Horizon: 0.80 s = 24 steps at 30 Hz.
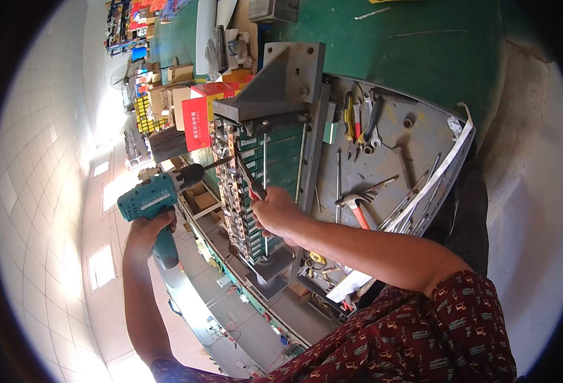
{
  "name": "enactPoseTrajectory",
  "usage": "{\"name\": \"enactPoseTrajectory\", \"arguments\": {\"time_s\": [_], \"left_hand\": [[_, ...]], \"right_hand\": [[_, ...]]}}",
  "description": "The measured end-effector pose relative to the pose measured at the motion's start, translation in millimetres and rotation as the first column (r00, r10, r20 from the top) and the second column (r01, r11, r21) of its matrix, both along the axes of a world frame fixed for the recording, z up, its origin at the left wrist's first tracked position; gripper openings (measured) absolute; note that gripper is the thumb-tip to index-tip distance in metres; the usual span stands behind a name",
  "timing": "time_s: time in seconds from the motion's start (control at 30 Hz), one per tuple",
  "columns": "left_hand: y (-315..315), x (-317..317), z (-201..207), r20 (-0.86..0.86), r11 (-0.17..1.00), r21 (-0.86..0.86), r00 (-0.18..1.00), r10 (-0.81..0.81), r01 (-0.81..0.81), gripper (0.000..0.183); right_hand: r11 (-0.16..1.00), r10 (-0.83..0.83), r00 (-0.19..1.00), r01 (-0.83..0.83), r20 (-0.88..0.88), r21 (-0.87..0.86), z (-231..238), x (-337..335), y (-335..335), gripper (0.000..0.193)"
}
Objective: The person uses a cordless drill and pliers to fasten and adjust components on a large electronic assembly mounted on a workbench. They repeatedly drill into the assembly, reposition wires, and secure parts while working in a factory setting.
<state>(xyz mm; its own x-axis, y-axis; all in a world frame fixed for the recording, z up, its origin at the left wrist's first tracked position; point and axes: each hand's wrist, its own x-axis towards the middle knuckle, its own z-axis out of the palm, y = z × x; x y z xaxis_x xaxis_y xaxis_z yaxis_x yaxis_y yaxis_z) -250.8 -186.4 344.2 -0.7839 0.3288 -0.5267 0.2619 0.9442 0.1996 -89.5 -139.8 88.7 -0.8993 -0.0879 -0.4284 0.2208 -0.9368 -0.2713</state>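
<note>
My left hand point(146, 232) is wrapped round the grip of a teal cordless drill point(148, 198). Its long bit point(217, 163) points right and its tip meets, or nearly meets, the upper part of a row of copper-coloured terminals point(231, 191). These run along the edge of a stack of green modules point(281, 155) set between metal end pieces. My right hand point(277, 213) is closed on a slim tool with a red and dark handle point(256, 189), its narrow end against or close to the terminals. The fingers hide much of that tool, so its exact kind is unclear.
A grey metal bracket point(288, 70) caps the stack. To the right, a metal tray point(434, 137) holds pliers point(351, 118), wrenches, a hammer point(358, 207) and rods. Behind stand a red box point(196, 121) and a green tabletop point(415, 48). A long bench with wiring point(227, 277) lies lower left.
</note>
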Motion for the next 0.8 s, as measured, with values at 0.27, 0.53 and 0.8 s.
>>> {"name": "enactPoseTrajectory", "arguments": {"time_s": [0.27,0.53,0.8], "left_hand": [[6.9,11.5,-2.6,-0.060,1.000,0.005,0.998,0.025,-0.025,0.014],[12.3,19.1,-2.3,-0.090,0.998,-0.030,0.994,-0.063,0.060,0.012],[4.2,9.9,-3.0,-0.051,0.998,-0.004,0.996,-0.067,0.067,0.024]], "right_hand": [[0.999,0.009,1.000,-0.008,0.020,-0.033,-0.4,-1.6,-1.5,0.010],[0.999,0.032,0.999,-0.031,0.035,-0.026,-0.9,-7.8,-0.1,0.010],[0.999,0.035,0.999,-0.035,-0.009,0.003,-3.8,-4.1,1.7,0.009]]}}
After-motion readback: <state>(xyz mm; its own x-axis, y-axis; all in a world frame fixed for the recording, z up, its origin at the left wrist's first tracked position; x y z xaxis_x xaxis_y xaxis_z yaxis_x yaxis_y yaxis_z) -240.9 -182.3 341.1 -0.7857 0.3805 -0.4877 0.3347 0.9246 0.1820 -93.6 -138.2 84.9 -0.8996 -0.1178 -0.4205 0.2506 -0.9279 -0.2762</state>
